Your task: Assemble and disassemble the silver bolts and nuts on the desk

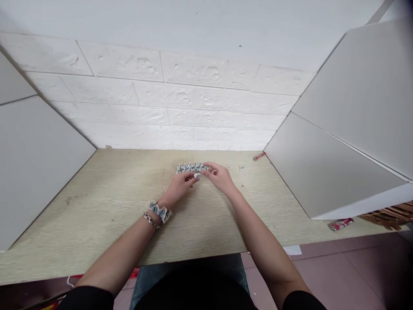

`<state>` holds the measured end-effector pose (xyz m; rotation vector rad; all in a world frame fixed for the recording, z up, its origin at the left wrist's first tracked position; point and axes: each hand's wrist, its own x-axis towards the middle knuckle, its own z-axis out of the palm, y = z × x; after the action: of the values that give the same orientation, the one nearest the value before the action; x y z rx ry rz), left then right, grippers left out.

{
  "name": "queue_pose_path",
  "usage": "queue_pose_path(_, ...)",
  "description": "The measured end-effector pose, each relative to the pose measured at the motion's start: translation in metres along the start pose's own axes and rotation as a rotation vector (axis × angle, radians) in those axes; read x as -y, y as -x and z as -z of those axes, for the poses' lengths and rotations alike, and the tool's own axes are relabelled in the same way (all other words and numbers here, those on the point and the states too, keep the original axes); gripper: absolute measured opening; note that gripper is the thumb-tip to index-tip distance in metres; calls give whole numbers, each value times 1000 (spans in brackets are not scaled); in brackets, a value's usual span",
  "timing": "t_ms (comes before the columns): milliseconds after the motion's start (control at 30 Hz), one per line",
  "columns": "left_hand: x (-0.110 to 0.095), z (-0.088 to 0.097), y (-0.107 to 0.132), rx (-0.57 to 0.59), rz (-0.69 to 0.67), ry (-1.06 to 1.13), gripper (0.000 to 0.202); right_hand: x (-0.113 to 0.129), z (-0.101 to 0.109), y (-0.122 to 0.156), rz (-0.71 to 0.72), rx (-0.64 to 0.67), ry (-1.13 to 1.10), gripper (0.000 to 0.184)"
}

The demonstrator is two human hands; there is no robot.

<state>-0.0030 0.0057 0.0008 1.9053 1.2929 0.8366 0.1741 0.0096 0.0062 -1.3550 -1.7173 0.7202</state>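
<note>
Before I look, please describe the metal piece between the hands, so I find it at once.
Below the white brick-patterned wall, metal fasteners stand in rows on the table. Nearer the wearer, the silvery piece is pinched by the left hand, whereas its neighbours stand in rows.

No text, brand, number or sign can be read. Light patches are seen on the nearer red cylinder [341, 224] and on the farther red cylinder [259, 156], but any print there is too small and blurred to be deciphered.
</note>
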Motion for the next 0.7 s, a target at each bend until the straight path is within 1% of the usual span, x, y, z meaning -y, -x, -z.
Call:
queue_pose_path(100, 2, -1, -2, -1, 40, 105, 25, -13, 19, -6, -70, -167, 195, 34)
queue_pose_path(133, 3, -1, -2, 0, 49, 141, 25, -18, 25, -7, -115, -181, 294, 32)
queue_pose_path(200, 5, -1, -3, 4, 63, 199, 24, -29, 35, -9, -232, -133, 464, 31)
queue_pose_path(267, 7, 0, -4, 10, 68, 225, 24, -38, 40, -9, -316, -54, 561, 32)
queue_pose_path(367, 6, 1, -4, 19, 65, 219, 24, -42, 38, -7, -362, 3, 630, 33)
queue_pose_path(467, 4, 2, -3, 13, 68, 197, 24, -40, 33, -7, -381, 17, 679, 27)
queue_pose_path(533, 3, 1, -3, 2, 70, 185, 25, -38, 30, -8, -355, 0, 699, 24)
queue_pose_path(567, 3, 1, -3, -1, 68, 178, 25, -36, 29, -9, -314, -17, 696, 23)
queue_pose_path(633, 3, 1, -3, -4, 63, 161, 24, -32, 26, -10, -165, -51, 627, 22)
queue_pose_path(700, 3, 1, -3, -8, 55, 129, 24, -25, 20, -9, 15, -80, 467, 21)
